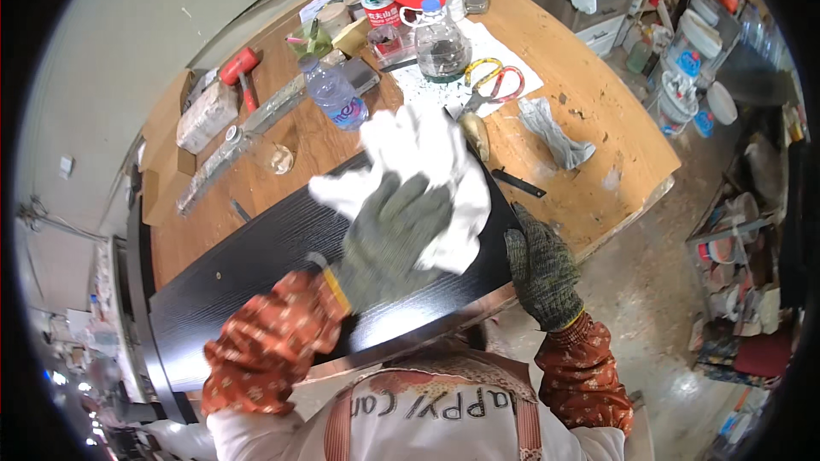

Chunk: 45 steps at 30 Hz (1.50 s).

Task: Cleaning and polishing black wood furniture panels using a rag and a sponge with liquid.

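Lying on the wooden table (598,162), the black board (273,248) runs lengthwise from lower left to upper right. Left hand (389,243) (gloved, fingers spread flat) presses a white cloth (418,154) onto it; right hand (540,269) clamps the board's near edge.

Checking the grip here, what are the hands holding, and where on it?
The left hand presses flat on the middle of a white cloth lying on the black panel. The right hand grips the panel's right end edge.
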Tool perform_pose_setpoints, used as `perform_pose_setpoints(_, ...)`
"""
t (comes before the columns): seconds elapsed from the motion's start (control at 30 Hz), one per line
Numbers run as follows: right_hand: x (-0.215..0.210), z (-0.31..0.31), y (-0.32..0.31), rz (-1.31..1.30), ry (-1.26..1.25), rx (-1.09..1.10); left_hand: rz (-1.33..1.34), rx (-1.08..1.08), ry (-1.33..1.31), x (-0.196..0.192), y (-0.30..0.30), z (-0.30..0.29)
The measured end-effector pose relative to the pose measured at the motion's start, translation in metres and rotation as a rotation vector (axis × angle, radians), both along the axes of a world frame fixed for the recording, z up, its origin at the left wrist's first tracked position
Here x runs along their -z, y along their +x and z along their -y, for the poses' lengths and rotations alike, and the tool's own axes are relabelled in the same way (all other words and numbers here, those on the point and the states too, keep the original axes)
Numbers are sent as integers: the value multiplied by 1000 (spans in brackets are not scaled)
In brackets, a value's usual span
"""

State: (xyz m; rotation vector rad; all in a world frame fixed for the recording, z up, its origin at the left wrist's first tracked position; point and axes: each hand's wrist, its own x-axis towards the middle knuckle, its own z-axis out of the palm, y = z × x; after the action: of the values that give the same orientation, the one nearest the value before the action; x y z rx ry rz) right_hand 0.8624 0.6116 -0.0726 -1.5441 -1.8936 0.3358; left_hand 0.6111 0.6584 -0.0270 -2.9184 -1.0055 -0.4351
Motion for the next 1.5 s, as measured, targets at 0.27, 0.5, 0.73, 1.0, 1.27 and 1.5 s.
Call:
perform_pose_setpoints(0.27, 11, -3, 5, -216, 2, -9, 117, -362, -148, -21, 56, -59)
perform_pose_setpoints(0.5, 17, -1, 13, -173, 20, -83, 44, -542, -313, -8, 34, -86)
perform_pose_setpoints(0.73, 25, -3, 14, -70, 132, -119, -215, -412, 30, 10, 62, -21)
perform_pose_setpoints(1.0, 18, -8, 10, -89, 173, -165, -64, -768, -209, -7, 25, -64)
perform_pose_setpoints(1.27, 22, -5, 10, -71, 78, -227, -72, -420, 172, 23, 24, -16)
perform_pose_setpoints(1.5, 31, -8, 17, -44, 113, -257, 115, -1195, -25, 18, -143, 47)
